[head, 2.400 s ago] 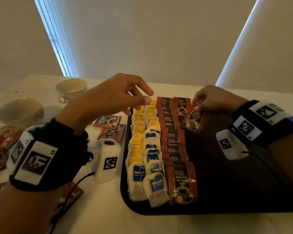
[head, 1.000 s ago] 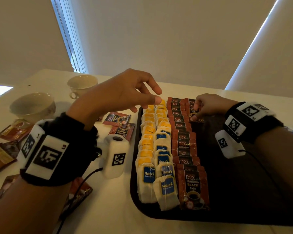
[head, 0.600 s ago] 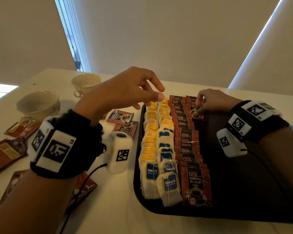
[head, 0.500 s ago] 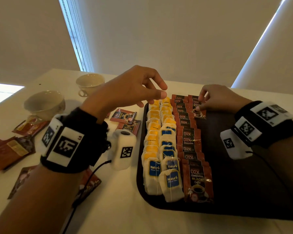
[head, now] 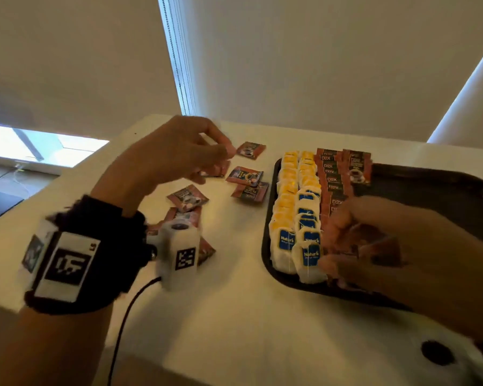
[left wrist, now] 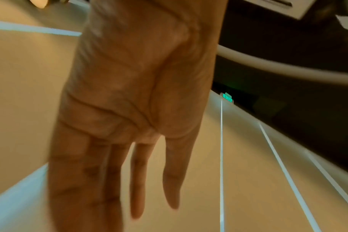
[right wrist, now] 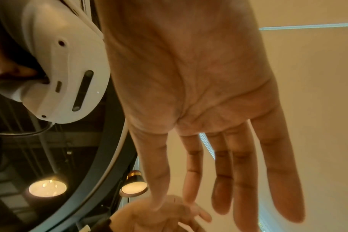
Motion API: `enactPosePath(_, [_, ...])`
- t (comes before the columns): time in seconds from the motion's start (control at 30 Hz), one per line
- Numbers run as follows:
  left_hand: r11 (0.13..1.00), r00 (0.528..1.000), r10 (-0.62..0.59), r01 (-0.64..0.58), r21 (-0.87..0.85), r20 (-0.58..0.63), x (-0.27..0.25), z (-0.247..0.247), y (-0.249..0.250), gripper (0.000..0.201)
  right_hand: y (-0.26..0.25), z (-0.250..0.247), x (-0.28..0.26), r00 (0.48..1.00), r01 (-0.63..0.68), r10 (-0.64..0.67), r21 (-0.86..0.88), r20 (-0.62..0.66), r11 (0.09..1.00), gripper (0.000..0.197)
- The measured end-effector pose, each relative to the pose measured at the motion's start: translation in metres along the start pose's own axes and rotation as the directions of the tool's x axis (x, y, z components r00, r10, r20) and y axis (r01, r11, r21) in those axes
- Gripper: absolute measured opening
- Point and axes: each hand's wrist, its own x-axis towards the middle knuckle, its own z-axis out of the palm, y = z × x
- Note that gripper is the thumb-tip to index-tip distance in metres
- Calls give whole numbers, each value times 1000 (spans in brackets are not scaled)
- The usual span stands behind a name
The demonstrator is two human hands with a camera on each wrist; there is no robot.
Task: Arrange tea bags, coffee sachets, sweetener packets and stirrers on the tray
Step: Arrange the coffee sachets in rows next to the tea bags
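Observation:
A dark tray [head: 430, 179] lies on the pale table at the right. Along its left side run two rows of tea bags [head: 290, 207], yellow-labelled at the far end and blue-labelled nearer me, then a row of brown coffee sachets [head: 332, 176]. Loose coffee sachets [head: 246, 176] lie on the table left of the tray. My left hand [head: 221, 154] hovers above them with fingers relaxed, holding nothing; the left wrist view shows its fingers [left wrist: 137, 180] straight. My right hand [head: 332, 246], blurred, hangs over the tray's near end beside the tea bags, its fingers [right wrist: 224, 180] extended and empty.
More brown sachets [head: 187, 197] lie scattered under and behind my left wrist. The table [head: 234, 316] ends close to me along the bottom and falls away at the left toward a bright window [head: 39, 146]. Both wrist cameras point up at ceiling and lamps [right wrist: 48, 188].
My left hand has swung left, off the tea bag rows to above the loose sachets. My right hand has let go at the tray's far end and drawn back to its near end.

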Motion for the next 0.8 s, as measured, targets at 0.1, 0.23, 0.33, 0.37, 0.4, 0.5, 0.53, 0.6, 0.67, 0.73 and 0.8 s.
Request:
enactPosePath(0.1, [949, 978, -209, 208, 237, -23, -28, -7, -31, 37, -3, 20, -18, 994, -27, 29, -23, 106, 999, 48])
enactPosePath(0.23, [710, 886, -457, 313, 631, 74, -49, 6, -65, 92, -15, 38, -32, 985, 1, -1, 1, 171, 1000, 55])
enactPosePath(0.33, [625, 809, -569, 310, 716, 146, -53, 22, -70, 115, -22, 49, -42, 980, 23, -32, 44, 194, 999, 57])
enactPosePath(0.37, [627, 799, -576, 295, 721, 173, -52, 26, -69, 118, -23, 52, -45, 981, 13, -26, 68, 195, 998, 56])
enactPosePath(0.4, [628, 797, -572, 273, 729, 195, -51, 30, -67, 120, -23, 55, -48, 980, -5, -13, 92, 200, 996, 55])
enactPosePath(0.5, [627, 824, -526, 208, 751, 211, -46, 37, -65, 120, -23, 67, -57, 976, -20, -7, 121, 218, 992, 58])
enactPosePath(0.53, [634, 836, -506, 192, 749, 214, -44, 39, -65, 117, -22, 72, -59, 976, -28, -4, 145, 218, 989, 54])
enactPosePath(0.6, [664, 853, -469, 168, 729, 230, -39, 43, -60, 115, -19, 78, -64, 971, -83, 35, 201, 236, 976, 47])
enactPosePath(0.67, [680, 860, -451, 157, 716, 240, -35, 44, -56, 120, -14, 80, -67, 965, -118, 60, 217, 256, 969, 49])
enactPosePath(0.73, [660, 856, -457, 145, 737, 241, -30, 46, -55, 127, -10, 79, -70, 959, -160, 98, 224, 265, 961, 51])
enactPosePath(0.8, [627, 849, -461, 105, 772, 259, -26, 48, -55, 131, -7, 76, -72, 959, -189, 128, 237, 253, 953, 51])
